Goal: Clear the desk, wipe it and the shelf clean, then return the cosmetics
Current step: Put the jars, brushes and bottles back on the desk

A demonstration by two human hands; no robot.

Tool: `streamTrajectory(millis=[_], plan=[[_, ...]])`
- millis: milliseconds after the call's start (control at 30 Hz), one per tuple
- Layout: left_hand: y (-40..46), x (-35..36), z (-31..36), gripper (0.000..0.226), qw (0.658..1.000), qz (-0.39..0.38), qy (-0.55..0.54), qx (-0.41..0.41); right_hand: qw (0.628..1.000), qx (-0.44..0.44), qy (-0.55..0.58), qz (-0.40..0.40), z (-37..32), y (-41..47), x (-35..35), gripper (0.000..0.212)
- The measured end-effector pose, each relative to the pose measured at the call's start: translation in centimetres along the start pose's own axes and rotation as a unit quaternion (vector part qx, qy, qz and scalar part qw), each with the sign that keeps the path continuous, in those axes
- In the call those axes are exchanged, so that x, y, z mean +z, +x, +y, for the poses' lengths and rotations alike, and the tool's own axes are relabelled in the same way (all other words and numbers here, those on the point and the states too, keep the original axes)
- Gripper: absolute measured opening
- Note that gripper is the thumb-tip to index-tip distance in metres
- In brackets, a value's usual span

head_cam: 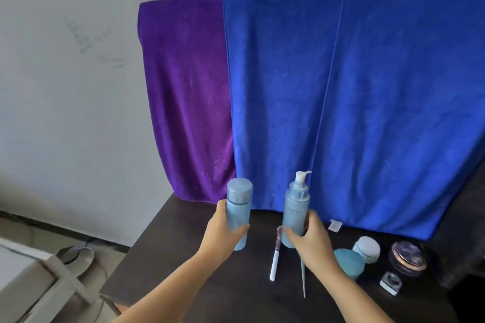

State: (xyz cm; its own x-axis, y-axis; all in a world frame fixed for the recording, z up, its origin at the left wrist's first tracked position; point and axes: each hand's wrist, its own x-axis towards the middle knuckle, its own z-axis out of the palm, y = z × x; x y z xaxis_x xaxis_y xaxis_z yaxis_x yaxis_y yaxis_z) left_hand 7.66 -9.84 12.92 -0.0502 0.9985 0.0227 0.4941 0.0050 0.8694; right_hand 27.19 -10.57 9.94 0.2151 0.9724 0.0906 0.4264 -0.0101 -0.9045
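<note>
Both arms reach forward, left hand [223,231] gripping capped bottle [237,207], right hand [311,237] pump bottle [295,211].

Dark brown desk [183,270] against a pale grey wall [65,99]; purple towel [186,99] beside deep blue towel [354,99]; two light blue bottles, capped bottle [237,214] and pump bottle [295,214] with white pump; teal round jar [350,262]; pale blue jar [366,248]; dark compact [407,258], rose-gold rim, speckled purple lid; white-handled brush [274,262]
</note>
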Motion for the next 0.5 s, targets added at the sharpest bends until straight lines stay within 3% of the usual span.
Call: streamTrajectory(millis=[233, 500], plan=[[6.2, 0.3, -5.3, 0.029, 0.996, -0.012, -0.001, -0.091, 0.998, 0.059, -0.018, -0.029, 3.9, 4.7, 7.9, 0.043], [10.6, 1.9, -9.7, 0.042, 0.993, -0.025, -0.023, -0.115, 0.997, 0.060, -0.042, 0.006, 6.8, 6.2, 13.2, 0.041]])
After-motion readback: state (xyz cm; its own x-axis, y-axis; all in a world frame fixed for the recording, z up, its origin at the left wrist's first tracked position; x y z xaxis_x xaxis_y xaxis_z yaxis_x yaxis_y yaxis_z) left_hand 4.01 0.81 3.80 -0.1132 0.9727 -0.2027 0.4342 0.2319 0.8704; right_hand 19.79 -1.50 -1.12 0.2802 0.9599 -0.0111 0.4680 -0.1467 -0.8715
